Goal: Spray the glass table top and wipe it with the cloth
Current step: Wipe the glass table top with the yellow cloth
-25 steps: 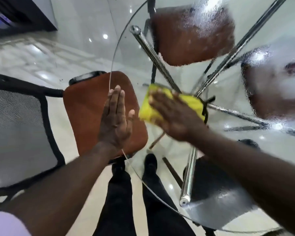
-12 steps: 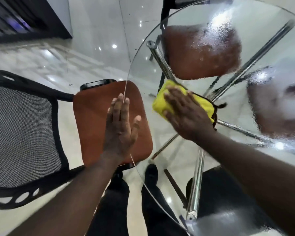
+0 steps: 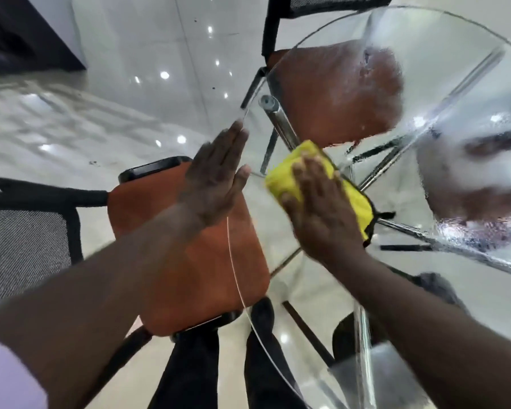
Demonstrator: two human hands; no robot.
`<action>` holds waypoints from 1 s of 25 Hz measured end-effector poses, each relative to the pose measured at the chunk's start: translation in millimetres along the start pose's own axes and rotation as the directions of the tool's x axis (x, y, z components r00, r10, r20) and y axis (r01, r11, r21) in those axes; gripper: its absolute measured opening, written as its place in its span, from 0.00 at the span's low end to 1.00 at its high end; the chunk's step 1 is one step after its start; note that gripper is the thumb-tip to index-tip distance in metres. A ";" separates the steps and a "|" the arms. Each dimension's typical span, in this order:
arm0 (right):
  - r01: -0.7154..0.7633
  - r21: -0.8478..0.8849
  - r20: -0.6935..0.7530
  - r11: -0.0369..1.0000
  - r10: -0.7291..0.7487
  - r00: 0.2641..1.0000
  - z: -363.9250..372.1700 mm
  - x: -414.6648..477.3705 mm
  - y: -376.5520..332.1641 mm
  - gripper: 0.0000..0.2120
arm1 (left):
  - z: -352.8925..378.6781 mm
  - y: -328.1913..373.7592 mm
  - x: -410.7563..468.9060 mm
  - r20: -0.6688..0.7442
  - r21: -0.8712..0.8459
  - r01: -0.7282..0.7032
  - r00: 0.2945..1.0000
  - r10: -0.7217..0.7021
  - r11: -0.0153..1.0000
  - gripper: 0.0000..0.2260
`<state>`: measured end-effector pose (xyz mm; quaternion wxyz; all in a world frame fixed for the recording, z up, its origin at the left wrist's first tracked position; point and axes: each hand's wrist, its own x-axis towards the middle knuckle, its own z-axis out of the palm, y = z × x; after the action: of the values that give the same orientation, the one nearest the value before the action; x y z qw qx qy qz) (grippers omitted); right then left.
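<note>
A round glass table top (image 3: 281, 290) fills the right half of the view, wet with foamy spray on its far right side. A folded yellow cloth (image 3: 282, 177) with a black edge lies on the glass near the left rim. My right hand (image 3: 319, 214) presses flat on the cloth, fingers straight. My left hand (image 3: 216, 181) is flat with straight fingers at the table's left edge and holds nothing. No spray bottle is in view.
An orange-seated chair (image 3: 189, 278) with a black mesh back stands left of the table, under my left arm. A second orange chair (image 3: 337, 93) shows through the wet glass at the far side. Chrome legs (image 3: 278, 119) cross beneath the glass. My shoes stand on the glossy tiled floor (image 3: 115, 84).
My right hand has slid the cloth a little toward the left rim of the glass. The view has swung left and up; my left hand stays flat at the edge.
</note>
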<state>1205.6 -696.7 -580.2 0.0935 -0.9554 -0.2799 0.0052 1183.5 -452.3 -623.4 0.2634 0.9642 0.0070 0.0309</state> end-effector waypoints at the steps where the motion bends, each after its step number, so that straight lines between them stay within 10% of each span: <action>1: -0.132 -0.002 0.001 0.991 0.132 0.991 -4.2 4.2 5.8 0.32 | -0.1 1.7 -4.0 -0.016 0.026 0.017 1.000 -0.016 1.000 0.28; 4: -0.288 -0.030 0.023 0.957 0.289 0.957 -8.5 -41.1 -26.6 0.33 | -12.5 6.0 0.0 0.023 0.043 0.021 0.999 -0.022 0.999 0.28; 10: -0.056 -0.025 0.053 0.998 0.057 0.997 11.8 74.6 -30.0 0.33 | -15.3 -7.2 6.6 0.006 -0.046 0.028 1.000 -0.028 0.999 0.25; 16: -0.414 -0.025 0.048 0.910 0.415 0.909 -11.7 42.3 0.8 0.33 | -22.1 6.3 31.7 0.006 -0.058 0.029 1.000 -0.029 0.998 0.28; 25: -0.075 0.009 0.058 0.997 0.074 0.996 -1.7 182.4 24.7 0.31 | 19.1 97.6 -15.2 0.052 0.250 -0.095 0.995 0.084 0.963 0.32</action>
<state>1372.6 -619.6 -575.3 0.0903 -0.9641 -0.2468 0.0377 1169.3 -546.5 -591.1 0.1368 0.9896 -0.0382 0.0218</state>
